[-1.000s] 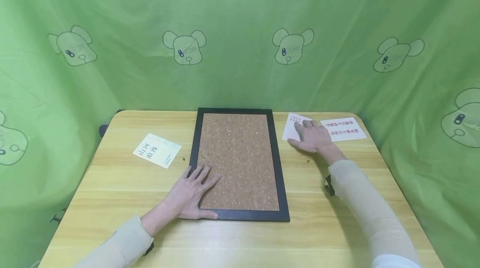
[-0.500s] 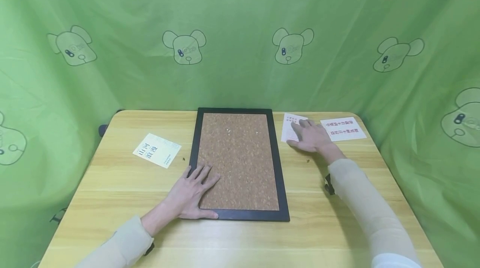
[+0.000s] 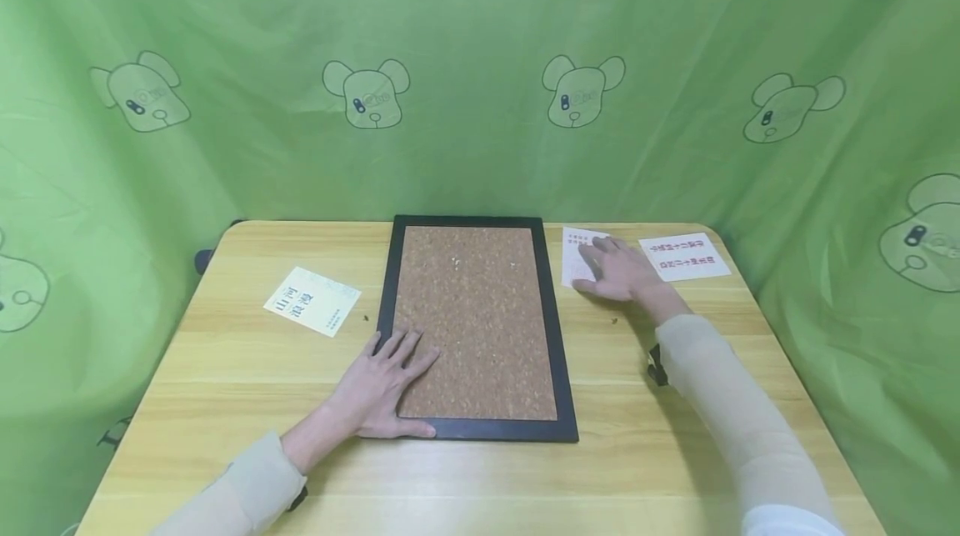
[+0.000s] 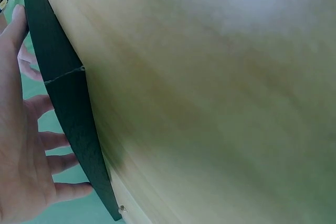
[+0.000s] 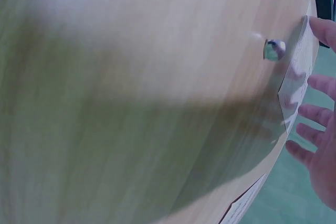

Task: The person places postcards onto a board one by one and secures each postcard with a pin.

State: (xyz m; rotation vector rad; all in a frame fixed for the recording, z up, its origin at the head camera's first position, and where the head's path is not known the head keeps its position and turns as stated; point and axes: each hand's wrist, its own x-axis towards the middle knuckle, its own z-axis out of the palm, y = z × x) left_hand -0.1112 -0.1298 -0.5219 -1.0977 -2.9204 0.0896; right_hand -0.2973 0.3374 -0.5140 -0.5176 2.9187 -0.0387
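A corkboard (image 3: 480,319) in a black frame lies flat on the wooden table. My left hand (image 3: 382,386) rests on its lower-left corner with the fingers spread over the frame and cork; the left wrist view shows the frame's dark edge (image 4: 65,87) along the fingers. At the back right, the straight fingers of my right hand (image 3: 618,271) lie on a white card (image 3: 572,257) printed with small red characters, covering part of it. In the right wrist view that card (image 5: 296,72) lies flat under the fingertips.
Right of that card is another white card (image 3: 686,257) with larger red characters. A pale card (image 3: 311,301) with blue characters lies left of the board. Tiny objects sit on the table (image 3: 480,486) either side of the board. A green curtain (image 3: 465,161) hangs behind.
Under my right fingers the card has slid a little left, toward the board, and straightened slightly. My left hand has stayed on the board's corner.
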